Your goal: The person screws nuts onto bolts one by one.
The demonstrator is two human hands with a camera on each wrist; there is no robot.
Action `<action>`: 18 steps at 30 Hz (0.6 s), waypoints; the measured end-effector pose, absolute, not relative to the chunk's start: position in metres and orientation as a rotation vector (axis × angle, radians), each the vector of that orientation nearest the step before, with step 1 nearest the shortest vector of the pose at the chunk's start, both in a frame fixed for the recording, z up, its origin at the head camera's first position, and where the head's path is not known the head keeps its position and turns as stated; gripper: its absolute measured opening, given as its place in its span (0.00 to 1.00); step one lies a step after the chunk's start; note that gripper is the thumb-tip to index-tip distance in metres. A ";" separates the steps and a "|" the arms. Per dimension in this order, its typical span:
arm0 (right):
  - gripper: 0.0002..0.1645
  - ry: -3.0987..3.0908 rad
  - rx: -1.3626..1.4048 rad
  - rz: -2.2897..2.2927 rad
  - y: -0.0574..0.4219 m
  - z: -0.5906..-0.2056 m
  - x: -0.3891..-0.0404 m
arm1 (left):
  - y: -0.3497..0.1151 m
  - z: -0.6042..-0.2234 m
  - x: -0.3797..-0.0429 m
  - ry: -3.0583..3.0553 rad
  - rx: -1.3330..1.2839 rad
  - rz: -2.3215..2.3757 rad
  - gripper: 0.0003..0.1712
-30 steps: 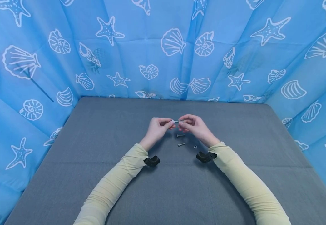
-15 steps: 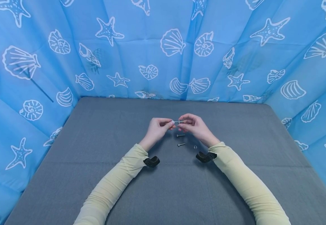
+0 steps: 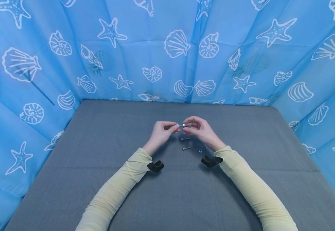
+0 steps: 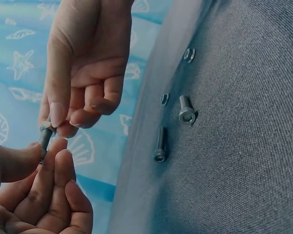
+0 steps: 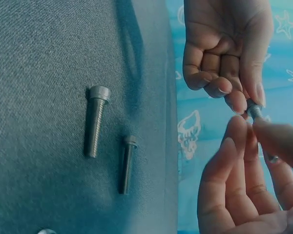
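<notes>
Over the far half of the table, my left hand (image 3: 163, 133) pinches one end of a metal bolt (image 4: 45, 139) between thumb and fingers. A hex nut (image 3: 184, 124) sits around the bolt's shank. My right hand (image 3: 200, 130) holds the nut, thumb below and index finger above in the head view. The bolt's free end points toward the right palm. In the right wrist view the right thumb hides the middle of the shank, while the bolt's head (image 5: 253, 104) shows partly at the left fingertips.
Two socket-head bolts (image 5: 95, 122) (image 3: 186, 148) lie on the grey cloth-covered table (image 3: 121, 192) below the hands. Two loose nuts (image 4: 189, 55) (image 4: 164, 99) lie near them. A blue shell-print curtain (image 3: 144, 48) encloses the table's back and sides.
The right fingers have spread slightly and shifted around the nut, which shows more plainly now. The left hand stays in place, gripping the bolt.
</notes>
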State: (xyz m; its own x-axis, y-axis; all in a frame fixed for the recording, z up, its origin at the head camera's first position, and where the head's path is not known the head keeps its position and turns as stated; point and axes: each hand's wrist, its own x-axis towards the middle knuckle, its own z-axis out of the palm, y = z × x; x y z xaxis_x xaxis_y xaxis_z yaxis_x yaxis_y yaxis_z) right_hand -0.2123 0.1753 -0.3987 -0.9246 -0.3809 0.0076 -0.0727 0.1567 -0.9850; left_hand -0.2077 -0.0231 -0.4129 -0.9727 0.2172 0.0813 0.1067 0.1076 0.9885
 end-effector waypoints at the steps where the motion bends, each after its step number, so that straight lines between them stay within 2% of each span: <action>1: 0.19 2.198 -0.434 -1.840 0.175 -0.399 -0.212 | -0.023 -0.412 -0.207 2.273 0.337 2.018 0.15; 8: 0.21 2.252 -0.344 -1.736 0.174 -0.398 -0.211 | -0.024 -0.412 -0.208 2.273 0.363 2.027 0.16; 18: 0.18 2.176 -0.412 -1.844 0.175 -0.398 -0.212 | -0.022 -0.410 -0.206 2.285 0.325 1.979 0.15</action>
State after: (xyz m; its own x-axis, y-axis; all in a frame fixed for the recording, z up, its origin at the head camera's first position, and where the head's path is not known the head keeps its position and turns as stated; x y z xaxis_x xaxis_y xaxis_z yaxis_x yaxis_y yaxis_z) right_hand -0.2123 0.1748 -0.3981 -0.9263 -0.3765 -0.0141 -0.0479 0.1548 -0.9868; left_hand -0.2061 -0.0218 -0.4096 -0.9721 0.2259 0.0628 0.0945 0.1322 0.9867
